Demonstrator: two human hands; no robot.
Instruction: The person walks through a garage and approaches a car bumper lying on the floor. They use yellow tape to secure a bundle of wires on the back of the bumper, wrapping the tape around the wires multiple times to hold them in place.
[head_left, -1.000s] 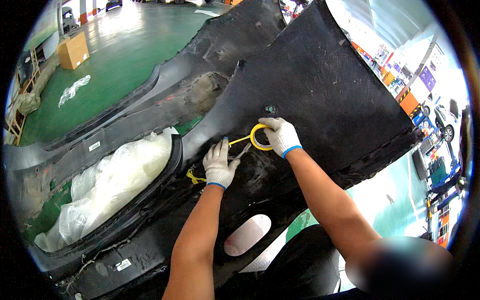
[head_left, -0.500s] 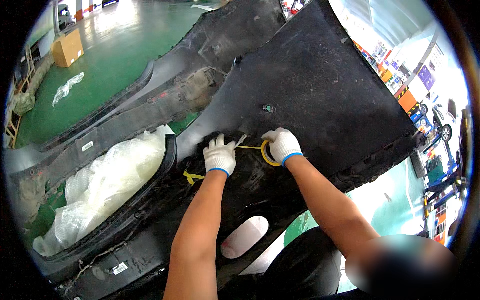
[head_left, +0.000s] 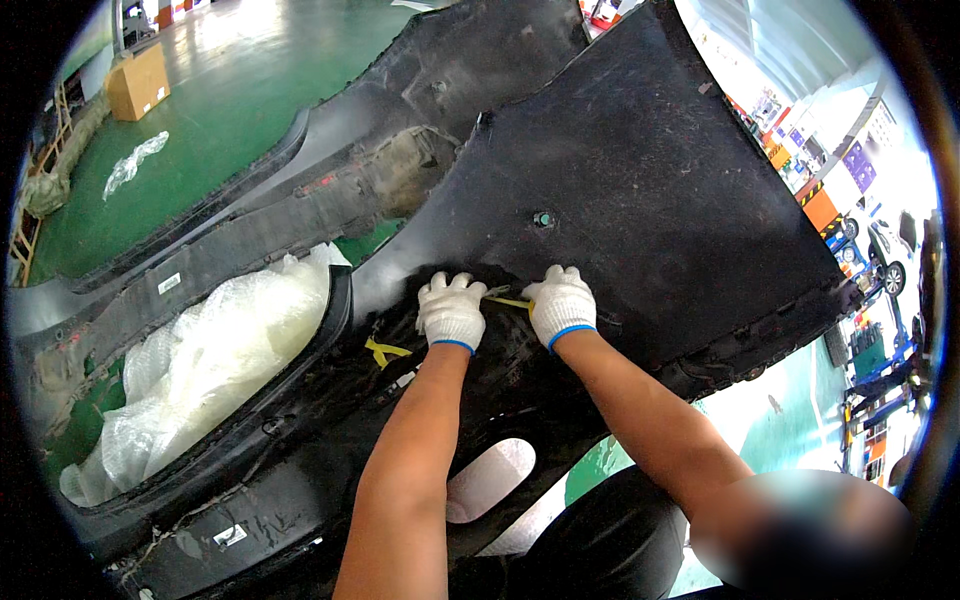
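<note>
Both my hands wear white knitted gloves with blue cuffs and rest over the black inner face of a large car bumper (head_left: 650, 150). A short strip of yellow tape (head_left: 514, 303) stretches between them. My right hand (head_left: 562, 308) is closed on the tape; the roll is hidden behind the fingers. By the thumb of my left hand (head_left: 451, 310), a thin greyish pointed thing (head_left: 495, 291) sticks out. The left fingers are curled, and what they grip is not clear. Left of that hand, another piece of yellow tape (head_left: 384, 352) clings to the bumper.
A second dark bumper (head_left: 400, 90) lies behind, with crumpled bubble wrap (head_left: 235, 350) nearer on the left. On the green floor (head_left: 230, 110) are a cardboard box (head_left: 138, 84) and a plastic scrap (head_left: 136, 164). An oval opening (head_left: 492, 480) cuts through the bumper below my hands.
My right hand has turned and moved slightly left, and the yellow roll that hung from it is now hidden. My left hand has shifted a little right; the tape between them is shorter.
</note>
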